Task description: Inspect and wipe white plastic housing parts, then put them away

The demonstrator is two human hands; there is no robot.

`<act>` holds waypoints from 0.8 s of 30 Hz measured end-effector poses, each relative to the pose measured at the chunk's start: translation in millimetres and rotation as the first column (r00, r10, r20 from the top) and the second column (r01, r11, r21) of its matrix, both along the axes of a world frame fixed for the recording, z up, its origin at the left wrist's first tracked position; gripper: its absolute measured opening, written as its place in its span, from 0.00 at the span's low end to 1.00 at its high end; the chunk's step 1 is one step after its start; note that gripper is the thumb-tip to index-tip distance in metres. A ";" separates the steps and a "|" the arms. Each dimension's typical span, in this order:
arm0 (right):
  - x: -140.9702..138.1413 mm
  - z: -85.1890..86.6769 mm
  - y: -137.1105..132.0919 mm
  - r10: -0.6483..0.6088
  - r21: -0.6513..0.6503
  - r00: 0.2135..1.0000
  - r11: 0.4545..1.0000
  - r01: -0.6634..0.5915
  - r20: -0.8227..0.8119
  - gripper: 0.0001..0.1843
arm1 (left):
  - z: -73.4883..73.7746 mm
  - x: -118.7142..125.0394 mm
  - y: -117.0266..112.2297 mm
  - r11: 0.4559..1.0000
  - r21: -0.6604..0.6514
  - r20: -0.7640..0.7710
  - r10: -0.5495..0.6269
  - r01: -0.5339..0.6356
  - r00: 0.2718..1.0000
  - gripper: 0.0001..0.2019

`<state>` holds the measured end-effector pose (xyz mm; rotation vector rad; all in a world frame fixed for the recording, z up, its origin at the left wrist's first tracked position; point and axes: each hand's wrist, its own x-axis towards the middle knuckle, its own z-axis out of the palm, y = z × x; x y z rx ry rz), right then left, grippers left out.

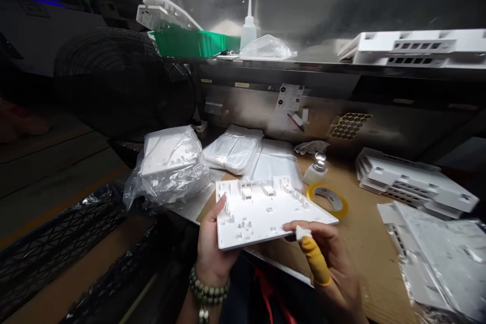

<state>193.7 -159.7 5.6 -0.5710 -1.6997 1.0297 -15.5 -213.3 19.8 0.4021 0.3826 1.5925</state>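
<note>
My left hand (213, 250) grips the near left edge of a flat white plastic panel (261, 210) with small moulded clips, thumb on top, holding it above the bench. My right hand (326, 258) touches the panel's near right edge. Its index finger wears a yellow finger cot and pinches a small white wad (302, 233) against the panel. A bead bracelet sits on my left wrist.
A bag of white panels (170, 162) lies left, flat clear bags (243, 149) behind. A yellow tape roll (328, 197) and small bottle (318, 168) sit on the cardboard-covered bench. More white parts (413, 182) lie right. A green bin (190, 43) and squeeze bottle (248, 25) stand on the shelf; black fan (114, 81) left.
</note>
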 end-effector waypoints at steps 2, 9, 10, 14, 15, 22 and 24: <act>6.2 -2.4 -5.9 0.023 0.025 0.991 0.999 -0.027 0.131 0.11 | 10.1 0.0 2.6 0.999 0.032 0.020 0.022 -0.023 1.000 0.28; -0.1 15.3 -21.9 -0.049 0.309 0.958 0.950 -0.042 0.283 0.17 | 19.3 13.0 6.0 0.987 -0.066 0.129 0.151 -0.144 0.980 0.32; -7.5 17.2 -26.7 -0.043 0.329 0.956 0.943 -0.058 0.290 0.17 | 18.4 15.7 6.2 0.988 -0.061 0.136 0.151 -0.143 0.979 0.32; -36.9 14.9 -45.7 -0.055 0.349 0.957 0.936 -0.050 0.285 0.12 | 18.1 23.7 5.9 0.988 -0.040 0.132 0.156 -0.152 0.979 0.30; -41.0 12.9 -48.3 -0.060 0.348 0.957 0.936 -0.044 0.282 0.11 | 19.0 24.7 5.5 0.986 -0.043 0.127 0.165 -0.160 0.978 0.30; -44.9 7.6 -48.7 -0.011 0.301 0.960 0.950 -0.077 0.279 0.09 | 21.1 29.0 4.6 0.978 -0.036 0.111 0.210 -0.207 0.971 0.31; -49.2 8.4 -52.5 -0.029 0.311 0.965 0.949 -0.056 0.260 0.09 | 20.5 29.8 5.7 0.980 -0.025 0.101 0.197 -0.196 0.975 0.31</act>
